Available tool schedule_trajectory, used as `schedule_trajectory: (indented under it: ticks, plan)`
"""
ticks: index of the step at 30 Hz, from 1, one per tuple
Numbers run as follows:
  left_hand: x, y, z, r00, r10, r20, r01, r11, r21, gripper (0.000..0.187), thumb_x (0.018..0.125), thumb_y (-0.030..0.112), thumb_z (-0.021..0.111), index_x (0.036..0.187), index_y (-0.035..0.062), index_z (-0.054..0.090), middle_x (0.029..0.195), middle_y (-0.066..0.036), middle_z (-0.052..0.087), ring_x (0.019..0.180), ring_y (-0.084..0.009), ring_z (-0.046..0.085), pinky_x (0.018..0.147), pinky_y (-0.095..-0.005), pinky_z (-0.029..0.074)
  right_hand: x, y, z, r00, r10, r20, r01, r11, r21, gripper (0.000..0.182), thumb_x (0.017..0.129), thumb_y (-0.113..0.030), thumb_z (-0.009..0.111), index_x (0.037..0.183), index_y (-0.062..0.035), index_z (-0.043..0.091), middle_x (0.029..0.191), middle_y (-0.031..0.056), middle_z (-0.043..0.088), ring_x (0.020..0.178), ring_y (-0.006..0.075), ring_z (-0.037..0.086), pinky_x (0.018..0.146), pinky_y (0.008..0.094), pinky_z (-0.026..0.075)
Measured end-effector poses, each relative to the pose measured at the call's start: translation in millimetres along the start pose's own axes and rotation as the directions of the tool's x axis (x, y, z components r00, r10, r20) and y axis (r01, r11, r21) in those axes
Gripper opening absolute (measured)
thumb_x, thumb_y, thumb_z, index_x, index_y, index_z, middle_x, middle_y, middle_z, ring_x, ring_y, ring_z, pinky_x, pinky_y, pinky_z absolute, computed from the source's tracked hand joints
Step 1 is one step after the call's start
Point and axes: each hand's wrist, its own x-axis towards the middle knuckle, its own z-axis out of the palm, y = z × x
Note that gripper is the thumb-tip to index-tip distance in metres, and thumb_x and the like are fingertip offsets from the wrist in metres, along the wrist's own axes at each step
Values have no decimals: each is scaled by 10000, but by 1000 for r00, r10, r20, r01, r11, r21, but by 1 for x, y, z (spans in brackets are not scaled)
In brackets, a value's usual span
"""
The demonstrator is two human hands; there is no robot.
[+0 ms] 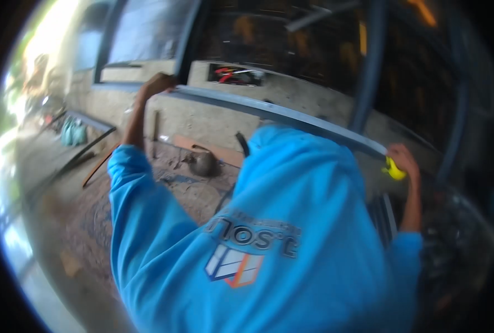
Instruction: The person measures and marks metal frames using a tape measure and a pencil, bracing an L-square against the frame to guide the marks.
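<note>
A long grey metal bar (291, 117) runs across the view just beyond the blue shirt front, sloping down to the right, with a pale strip along its upper edge. At its left part, beside an upright of the frame, my left hand (161, 83) is closed; its fingertips and what they grip are blurred. My right hand (403, 159) is at the bar's right end, closed around a yellow tape measure (394, 170), which is partly hidden by the hand.
Dark metal uprights (370, 66) rise beyond the bar. Red and black items lie in a dark tray (236, 65) on the pale ledge. Below are a rounded grey object (203, 164) and a patterned mat (94, 222). A green bag (73, 133) sits at left.
</note>
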Motion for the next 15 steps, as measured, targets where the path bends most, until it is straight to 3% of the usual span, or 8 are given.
schedule_trajectory:
  ticks: [1, 2, 3, 4, 6, 7, 10, 15]
  plan:
    - [-1, -24, 11, 987, -156, 34, 159, 957, -240, 149, 846, 129, 550, 876, 54, 675, 722, -82, 663, 631, -161, 642, 594, -302, 511, 0, 10, 7, 998, 2, -58, -3, 1000, -17, 288, 799, -247, 629, 895, 21, 669, 883, 195, 649, 867, 331, 625, 777, 376, 467]
    - [0, -30, 12, 938, -329, 109, 347, 880, -326, 181, 847, 155, 537, 855, 36, 673, 687, -68, 641, 615, -142, 605, 585, -295, 485, 0, 14, 8, 999, -8, -40, 8, 1000, -13, 294, 801, -260, 639, 938, -4, 684, 956, 184, 660, 946, 325, 622, 822, 366, 468]
    - [-4, -25, 14, 914, -401, 57, 371, 772, -517, 219, 845, 189, 527, 821, 17, 662, 672, -46, 616, 615, -123, 567, 587, -284, 463, 0, 20, 15, 994, -9, -108, 4, 999, -40, 245, 833, -228, 602, 867, 3, 674, 838, 178, 663, 768, 271, 624, 724, 381, 478]
    - [-4, -21, 4, 937, -331, 107, 344, 832, -435, 205, 841, 180, 535, 812, 17, 654, 682, -37, 609, 624, -122, 559, 585, -278, 456, 2, 25, 15, 998, -50, -43, 51, 998, 24, 244, 841, -227, 602, 900, -4, 681, 853, 159, 675, 801, 262, 637, 746, 375, 484]
    - [-8, -10, -2, 927, -355, 123, 363, 762, -536, 166, 839, 155, 538, 820, 30, 645, 702, -15, 592, 651, -113, 555, 603, -266, 448, 1, 10, 7, 1000, -4, -2, 4, 1000, -13, 281, 846, -258, 603, 946, -10, 689, 879, 156, 678, 876, 280, 642, 809, 349, 483]
    - [-8, -9, 1, 894, -432, 119, 424, 728, -538, 163, 841, 157, 556, 860, 27, 652, 737, -14, 597, 685, -113, 567, 629, -267, 460, 0, 20, 18, 984, -57, -169, 45, 996, -74, 299, 837, -281, 607, 955, -19, 693, 931, 169, 675, 929, 298, 632, 842, 352, 471]
    - [-14, 5, -1, 916, -397, 49, 338, 702, -626, 195, 852, 177, 584, 928, 11, 654, 799, -34, 607, 733, -125, 597, 692, -269, 488, -1, 5, 8, 995, 12, -104, -16, 999, -35, 313, 829, -297, 610, 960, -25, 694, 969, 178, 669, 968, 308, 619, 855, 363, 462]
    - [-17, -6, -10, 889, -420, 182, 441, 674, -593, 249, 800, 246, 596, 940, 44, 633, 885, -27, 592, 796, -132, 598, 742, -296, 496, -4, -2, -1, 1000, 25, -20, -24, 999, 32, 289, 808, -273, 609, 943, -32, 695, 862, 162, 676, 842, 293, 637, 771, 379, 474]
